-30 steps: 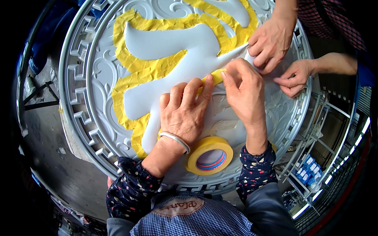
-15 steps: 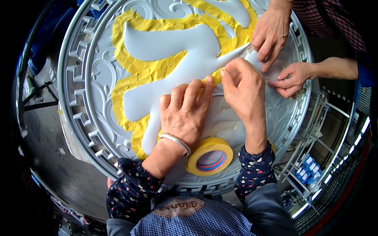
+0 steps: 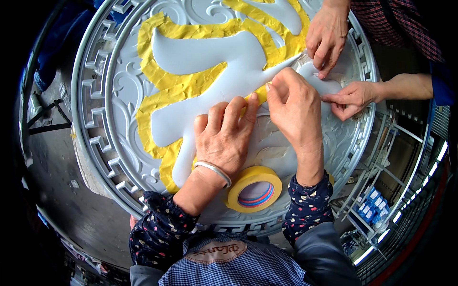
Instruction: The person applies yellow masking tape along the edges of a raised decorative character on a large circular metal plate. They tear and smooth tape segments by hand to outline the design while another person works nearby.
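From the head camera, looking straight down, my left hand point(image 3: 224, 138) lay flat with its fingers spread on the smooth raised white figure point(image 3: 210, 90) of the big round relief panel point(image 3: 119, 100), holding nothing, only pressing down. A silver bangle point(image 3: 213, 171) sat on that wrist. My right hand point(image 3: 296, 107) was just beside it, fingers bunched narrow, the thumb and forefinger pinched at the edge of the white figure where the yellow masking tape point(image 3: 191, 86) met it; whether a scrap of tape was between those fingertips I could not tell. The tape ran in small overlapping pieces all round the outline of the figure, on the carved grey ground. A roll of yellow tape point(image 3: 254, 189) lay flat on the panel between my two forearms, near the lower rim and touching neither hand.

Across from me another person's two hands worked the same panel. The upper one point(image 3: 327, 35) came down with fingers curled, tips on the white surface close to the pointed end of the figure. The lower one point(image 3: 350, 97) reached in from the right, fingers pinched together, just beside my right hand but apart from it. To the right of the panel stood a metal rack point(image 3: 386, 171).
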Tool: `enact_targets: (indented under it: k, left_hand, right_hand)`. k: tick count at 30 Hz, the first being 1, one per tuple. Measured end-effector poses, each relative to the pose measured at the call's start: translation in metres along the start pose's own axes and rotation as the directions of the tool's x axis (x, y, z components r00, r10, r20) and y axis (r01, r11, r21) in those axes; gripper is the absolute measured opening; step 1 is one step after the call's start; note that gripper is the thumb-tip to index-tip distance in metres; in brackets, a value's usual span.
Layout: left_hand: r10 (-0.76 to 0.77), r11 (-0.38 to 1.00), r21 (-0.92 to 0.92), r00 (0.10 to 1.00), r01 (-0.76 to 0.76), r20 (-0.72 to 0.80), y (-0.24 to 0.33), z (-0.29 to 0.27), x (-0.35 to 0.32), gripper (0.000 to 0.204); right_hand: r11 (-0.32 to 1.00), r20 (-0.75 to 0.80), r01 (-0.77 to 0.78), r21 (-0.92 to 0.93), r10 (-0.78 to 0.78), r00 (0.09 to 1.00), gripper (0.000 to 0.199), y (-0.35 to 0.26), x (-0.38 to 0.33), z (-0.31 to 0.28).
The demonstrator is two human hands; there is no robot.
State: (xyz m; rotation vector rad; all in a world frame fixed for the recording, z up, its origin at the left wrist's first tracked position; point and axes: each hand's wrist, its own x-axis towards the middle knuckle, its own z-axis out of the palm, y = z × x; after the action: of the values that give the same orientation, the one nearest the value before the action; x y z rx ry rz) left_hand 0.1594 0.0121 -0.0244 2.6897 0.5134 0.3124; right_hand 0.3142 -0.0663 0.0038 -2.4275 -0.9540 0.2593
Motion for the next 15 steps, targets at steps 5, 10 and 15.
enact_targets:
  k: [5, 10, 15]
  left_hand:
    - [-0.007, 1.000, 0.006, 1.000, 0.007, 0.009, 0.000, -0.001, -0.001, 0.065]
    - [-0.002, 1.000, -0.005, 1.000, 0.002, 0.018, 0.001, -0.001, 0.000, 0.065]
    - [-0.002, 1.000, 0.010, 1.000, 0.002, 0.006, 0.001, -0.001, 0.001, 0.064]
  right_hand:
    - [0.999, 0.026, -0.049, -0.002, 0.049, 0.998, 0.020, -0.004, 0.000, -0.002]
    - [0.994, -0.033, -0.098, 0.038, 0.099, 0.995, 0.021, -0.002, 0.000, -0.002]
    - [0.994, -0.102, 0.015, 0.106, -0.004, 0.995, 0.016, 0.007, -0.016, 0.000]
